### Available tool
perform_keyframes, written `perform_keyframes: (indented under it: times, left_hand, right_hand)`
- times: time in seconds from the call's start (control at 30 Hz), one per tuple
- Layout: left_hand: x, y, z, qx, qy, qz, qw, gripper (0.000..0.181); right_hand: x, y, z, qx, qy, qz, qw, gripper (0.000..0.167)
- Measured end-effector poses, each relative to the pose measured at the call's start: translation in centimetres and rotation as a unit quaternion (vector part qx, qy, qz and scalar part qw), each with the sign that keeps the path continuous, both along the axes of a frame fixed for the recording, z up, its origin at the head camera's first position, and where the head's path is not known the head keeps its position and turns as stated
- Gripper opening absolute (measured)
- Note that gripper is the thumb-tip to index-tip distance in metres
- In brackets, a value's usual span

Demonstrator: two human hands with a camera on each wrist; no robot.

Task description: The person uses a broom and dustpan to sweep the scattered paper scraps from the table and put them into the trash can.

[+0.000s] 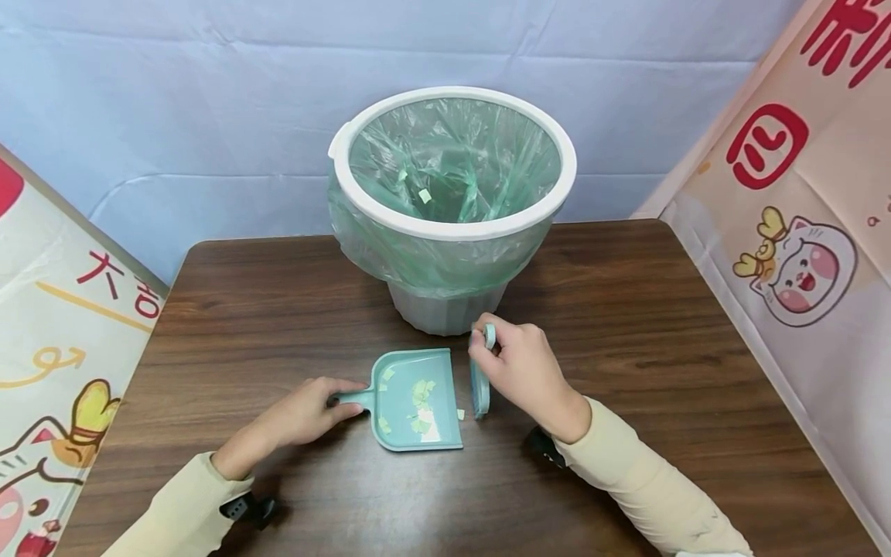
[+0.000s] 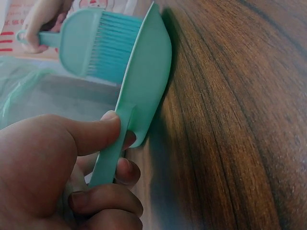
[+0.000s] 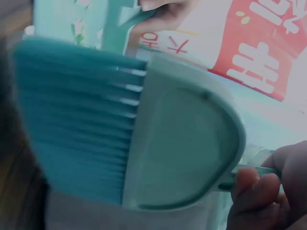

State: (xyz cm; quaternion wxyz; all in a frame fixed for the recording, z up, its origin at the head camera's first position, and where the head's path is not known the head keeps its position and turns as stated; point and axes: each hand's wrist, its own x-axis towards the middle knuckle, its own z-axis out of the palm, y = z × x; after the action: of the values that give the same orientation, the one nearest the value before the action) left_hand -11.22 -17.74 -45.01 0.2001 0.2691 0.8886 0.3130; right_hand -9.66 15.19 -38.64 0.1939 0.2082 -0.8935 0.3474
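Observation:
A teal dustpan point(image 1: 400, 371) lies on the table with several pale green paper scraps point(image 1: 421, 393) in it. My left hand point(image 1: 306, 411) pinches its handle between thumb and fingers, as the left wrist view shows close up. With my right hand point(image 1: 525, 371) I grip the handle of a small teal brush point(image 3: 187, 143), held upright just right of the pan's open edge. Its blue bristles point(image 3: 81, 124) point down towards the table. One loose scrap point(image 1: 461, 415) lies between the pan's lip and the brush.
Behind the dustpan stands a white-rimmed bin point(image 1: 452, 230) lined with a green plastic bag point(image 1: 445, 267); a few scraps cling inside it. The dark wooden table point(image 1: 278, 294) meets a pale blue cloth backdrop point(image 1: 209, 116). Printed banners point(image 1: 800, 232) flank both sides.

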Motion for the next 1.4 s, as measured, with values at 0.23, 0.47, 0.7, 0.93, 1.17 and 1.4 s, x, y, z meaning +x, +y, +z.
perform_keyframes:
  times: [0.23,0.47,0.7,0.93,1.17,1.4]
  left_hand:
    - [0.0,-0.1,0.0,0.002,-0.003,-0.003,1.0,0.04]
    - [-0.1,-0.1,-0.2,0.006,-0.002,-0.004,1.0,0.039]
    - [0.3,-0.3,-0.5,0.008,0.015,-0.001,0.9999,0.038]
    - [0.7,-0.6,-1.0,0.033,0.045,0.005,0.9984,0.037]
    - [0.6,-1.3,-0.8,0.057,0.031,0.002,0.9979,0.036]
    - [0.4,-1.6,-0.4,0.046,0.015,-0.019,0.9987,0.037]
  right_hand:
    - [-0.1,-0.5,-1.1,0.002,-0.032,0.022,0.9992,0.025]
    - [0.1,-1.6,-1.3,-0.043,-0.038,0.024,0.9981,0.019]
    - [0.1,-1.0,-1.0,-0.083,-0.031,0.013,0.996,0.018]
    - [-0.4,0.1,-0.4,-0.057,-0.021,-0.002,0.9981,0.02]
    - [-0.5,0.8,-0.6,-0.017,-0.024,-0.008,0.9995,0.023]
    - [-0.4,0.0,-1.1,-0.015,-0.037,0.016,0.9991,0.025]
